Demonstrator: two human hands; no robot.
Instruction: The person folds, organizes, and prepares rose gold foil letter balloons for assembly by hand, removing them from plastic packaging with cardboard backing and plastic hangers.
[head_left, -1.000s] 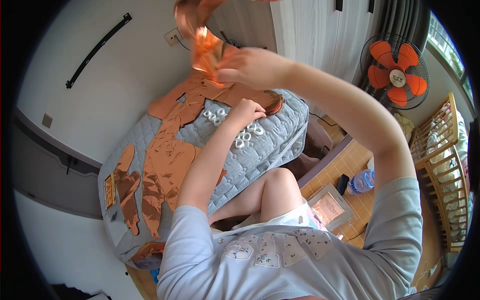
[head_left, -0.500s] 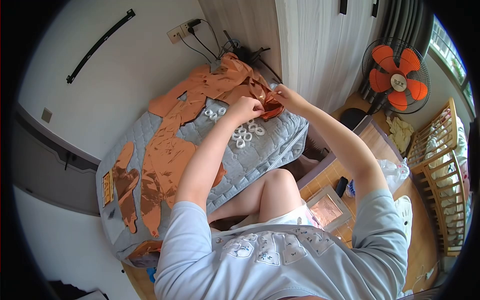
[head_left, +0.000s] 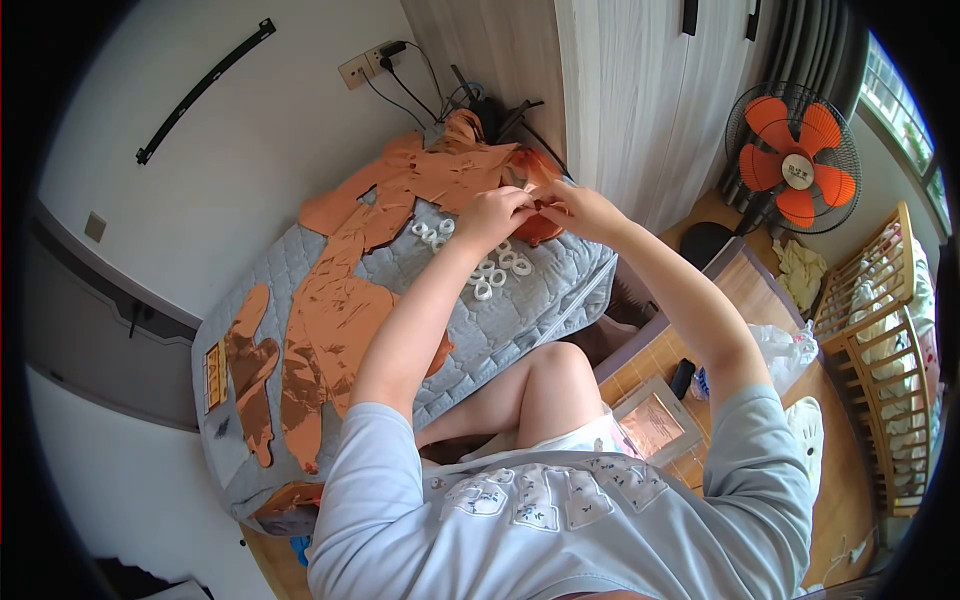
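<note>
My left hand [head_left: 492, 216] and my right hand [head_left: 585, 212] are close together above the far right part of the grey quilted mattress [head_left: 520, 318]. The fingers of both pinch a shiny orange foil piece [head_left: 540, 170], whose bulk lies behind and beneath them. More flat orange foil sheets [head_left: 345, 320] spread over the mattress to the left. Several small white rings [head_left: 484, 290] lie on the quilting just below my hands, and others sit left of my left wrist.
A fan with orange blades [head_left: 797, 170] stands at the right, beside a wooden crib [head_left: 880, 340]. Black cables run to a wall socket [head_left: 355, 70]. On the floor are a framed tray [head_left: 652, 424], a black object [head_left: 683, 379] and a plastic bag [head_left: 785, 350].
My right hand has moved left and its fingers now meet those of my left hand. The raised foil between them has shifted and looks more bunched behind the fingers.
</note>
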